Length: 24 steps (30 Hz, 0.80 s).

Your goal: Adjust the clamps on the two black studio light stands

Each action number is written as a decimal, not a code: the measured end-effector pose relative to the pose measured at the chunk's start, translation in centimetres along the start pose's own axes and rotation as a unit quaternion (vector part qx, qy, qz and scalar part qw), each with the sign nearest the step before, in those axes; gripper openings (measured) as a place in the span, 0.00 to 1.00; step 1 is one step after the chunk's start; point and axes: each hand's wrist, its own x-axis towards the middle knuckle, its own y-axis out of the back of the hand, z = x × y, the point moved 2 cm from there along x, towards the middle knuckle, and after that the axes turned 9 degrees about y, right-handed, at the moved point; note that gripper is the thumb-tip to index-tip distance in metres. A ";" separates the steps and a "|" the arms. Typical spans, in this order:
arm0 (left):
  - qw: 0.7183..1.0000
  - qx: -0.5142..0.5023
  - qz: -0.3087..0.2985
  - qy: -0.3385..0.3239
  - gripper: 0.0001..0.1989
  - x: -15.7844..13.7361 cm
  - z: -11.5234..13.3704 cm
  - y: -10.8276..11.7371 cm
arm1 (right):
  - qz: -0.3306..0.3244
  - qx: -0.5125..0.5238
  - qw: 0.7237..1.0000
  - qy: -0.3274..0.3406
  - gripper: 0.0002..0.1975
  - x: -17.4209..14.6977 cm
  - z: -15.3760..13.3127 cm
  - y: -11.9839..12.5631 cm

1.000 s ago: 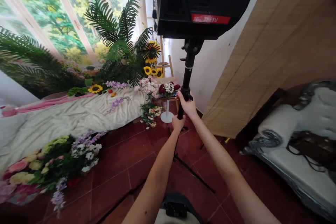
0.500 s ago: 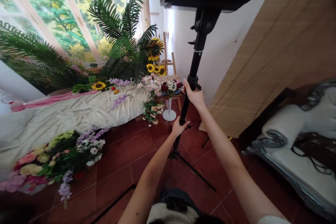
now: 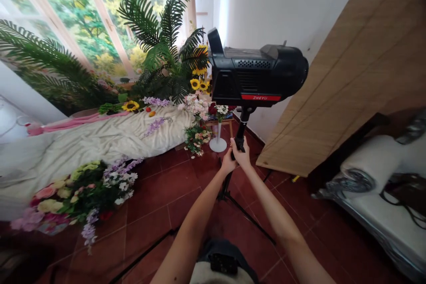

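A black studio light with a red "ZHEYU" label sits on top of a black light stand in front of me. My right hand is wrapped round the stand's pole at its collar. Just below and to the left, my left hand grips the same pole, close against the right. Parts of the collar are hidden by my fingers. The stand's legs spread over the red tiled floor.
A cream-draped platform with flowers lies to the left, below a window and palm fronds. A white pedestal stands behind the pole. To the right are a wooden panel and an ornate white sofa.
The light and the upper pole have come down, so the whole lamp head now shows. My right hand has moved down with the collar, close to my left hand.
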 end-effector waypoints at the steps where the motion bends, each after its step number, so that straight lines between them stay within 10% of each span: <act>1: 1.000 -0.003 0.000 0.001 0.26 0.0 -0.1 -0.1 | -0.003 0.002 1.000 -0.002 0.18 0.0 0.1 0.0; 13: 0.997 -0.064 -0.008 -0.045 0.27 0.5 -1.0 -0.7 | -0.052 0.000 0.999 -0.006 0.20 -0.5 1.1 0.5; 20: 0.999 -0.021 0.020 0.017 0.21 -0.5 0.1 -0.9 | -0.199 -0.153 0.964 0.085 0.45 -3.9 3.0 6.1; 24: 0.999 -0.010 0.042 0.024 0.21 -0.7 0.0 -0.9 | -0.190 -0.170 0.966 0.039 0.33 -7.1 5.5 8.3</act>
